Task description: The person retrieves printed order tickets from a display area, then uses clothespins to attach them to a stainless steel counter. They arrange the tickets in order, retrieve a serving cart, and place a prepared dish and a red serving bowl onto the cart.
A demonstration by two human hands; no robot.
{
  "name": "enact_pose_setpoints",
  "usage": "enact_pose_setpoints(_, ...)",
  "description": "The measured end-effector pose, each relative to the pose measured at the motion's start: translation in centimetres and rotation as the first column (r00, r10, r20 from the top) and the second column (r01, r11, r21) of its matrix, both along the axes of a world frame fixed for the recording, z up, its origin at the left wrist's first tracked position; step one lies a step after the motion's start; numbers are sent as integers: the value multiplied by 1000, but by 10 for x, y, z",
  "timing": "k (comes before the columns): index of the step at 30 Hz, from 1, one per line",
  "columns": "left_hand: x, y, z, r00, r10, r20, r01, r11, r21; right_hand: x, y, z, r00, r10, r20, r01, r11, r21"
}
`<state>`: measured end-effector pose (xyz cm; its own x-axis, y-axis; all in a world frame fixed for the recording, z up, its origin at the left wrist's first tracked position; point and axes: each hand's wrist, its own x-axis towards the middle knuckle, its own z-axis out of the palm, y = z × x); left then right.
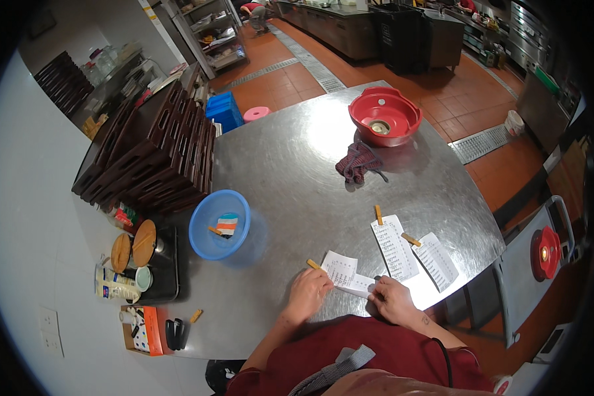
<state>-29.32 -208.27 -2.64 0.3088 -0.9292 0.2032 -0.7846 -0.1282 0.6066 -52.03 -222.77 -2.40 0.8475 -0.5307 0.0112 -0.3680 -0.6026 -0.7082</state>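
My left hand (309,294) pinches the left end of some printed paper slips (344,270), which lie partly over one another and bear writing. A wooden clothespin (314,264) sticks out beyond its fingers; whether it grips the paper is hidden. At the other end, my right hand (392,300) holds the slips' right edge between thumb and fingers, just above the steel table. Beyond that hand lie a long printed slip (395,250) with a clothespin (378,215) at its top and another slip (436,262) with a clothespin (411,240) at its upper left corner.
On the steel table (287,198) stand a blue plastic bucket (199,230), a red basin-like burner holder (386,119), a crumpled cloth (359,163), a black stapler (174,334) and a loose clothespin (196,316). Stacked dark trays (153,148) line the left side.
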Motion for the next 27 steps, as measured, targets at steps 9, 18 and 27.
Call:
enact_pose_setpoints(9,6,3,1,998,57,7,-57,998,-31,11,-1,3,996,24,-87,-31,996,-78)
enact_pose_setpoints(18,8,5,-12,998,59,3,-58,991,-122,9,2,1,993,21,-119,-28,998,-64)
enact_pose_setpoints(27,-3,11,-10,978,166,122,-142,972,-186,-10,16,0,992,113,54,-106,987,-122)
